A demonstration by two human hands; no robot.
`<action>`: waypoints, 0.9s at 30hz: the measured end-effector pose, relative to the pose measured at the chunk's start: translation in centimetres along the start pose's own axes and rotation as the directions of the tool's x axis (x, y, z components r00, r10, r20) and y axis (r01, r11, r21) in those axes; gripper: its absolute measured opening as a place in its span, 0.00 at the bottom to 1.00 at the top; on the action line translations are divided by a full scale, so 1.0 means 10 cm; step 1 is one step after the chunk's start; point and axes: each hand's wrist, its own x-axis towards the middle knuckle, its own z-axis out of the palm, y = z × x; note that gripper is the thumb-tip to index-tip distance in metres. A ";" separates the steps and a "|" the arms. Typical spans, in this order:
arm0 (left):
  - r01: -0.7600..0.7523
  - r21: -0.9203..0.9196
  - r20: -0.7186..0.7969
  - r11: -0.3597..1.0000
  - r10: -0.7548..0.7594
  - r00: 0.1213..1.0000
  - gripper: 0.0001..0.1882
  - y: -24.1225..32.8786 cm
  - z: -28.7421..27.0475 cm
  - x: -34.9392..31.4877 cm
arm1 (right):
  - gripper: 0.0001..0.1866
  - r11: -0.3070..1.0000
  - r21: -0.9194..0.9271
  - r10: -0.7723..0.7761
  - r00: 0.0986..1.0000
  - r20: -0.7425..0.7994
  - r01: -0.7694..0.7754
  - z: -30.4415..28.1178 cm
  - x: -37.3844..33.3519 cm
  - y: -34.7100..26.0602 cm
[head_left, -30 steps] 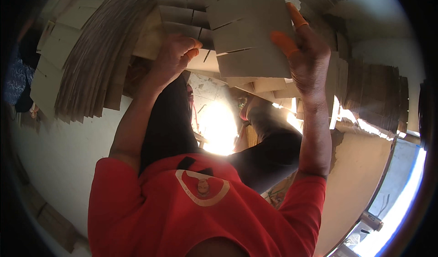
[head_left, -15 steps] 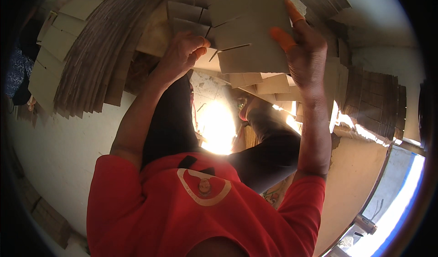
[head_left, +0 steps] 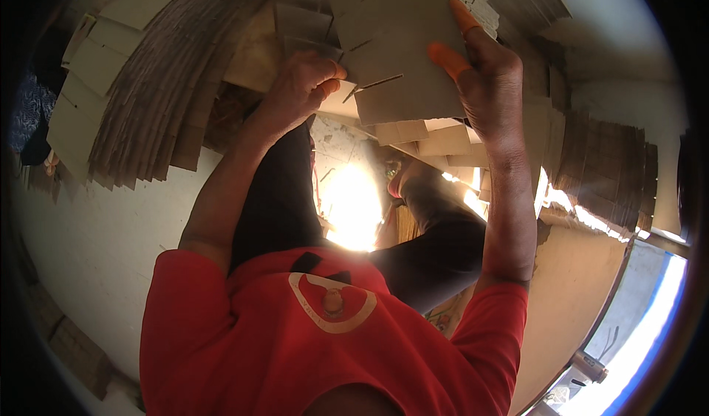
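A flat grey-brown cardboard sheet [head_left: 402, 46] with slits along its left side is held up in front of me. My right hand [head_left: 487, 72], with orange covers on the fingertips, grips its right edge, the thumb lying across the face. On the left, my left hand [head_left: 303, 87] is closed in a pinch beside the sheet's slit, its covered fingertips at a paler cardboard strip [head_left: 341, 100]. Exactly where those fingers meet the strip is partly hidden. Overlapping cardboard flaps [head_left: 301, 21] stand just beyond my left hand.
A tall, fanned stack of cardboard [head_left: 148, 83] rises at the left. More cardboard pieces [head_left: 447, 141] lie below the sheet, and another stack [head_left: 602, 161] is at the right. Bright light falls on the floor [head_left: 351, 202] between my legs.
The cardboard sheet has tilted and shifted slightly left, and my right hand has moved left with it. My left hand has moved only slightly right.
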 end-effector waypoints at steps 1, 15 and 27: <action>0.015 -0.007 -0.001 1.000 -0.015 1.000 0.05 0.02 0.00 0.00 | 0.28 1.000 0.025 0.002 1.000 0.005 -0.003 0.01 0.00 0.00; 0.059 0.001 0.019 0.998 -0.059 0.998 0.07 -0.05 0.03 0.00 | 0.24 0.969 -0.209 -0.093 0.976 0.195 0.134 0.35 0.13 -0.01; 0.128 -0.079 -0.014 0.989 -0.129 0.992 0.04 -0.03 0.08 0.05 | 0.27 0.972 -0.184 -0.081 0.946 0.315 0.144 0.57 0.14 0.13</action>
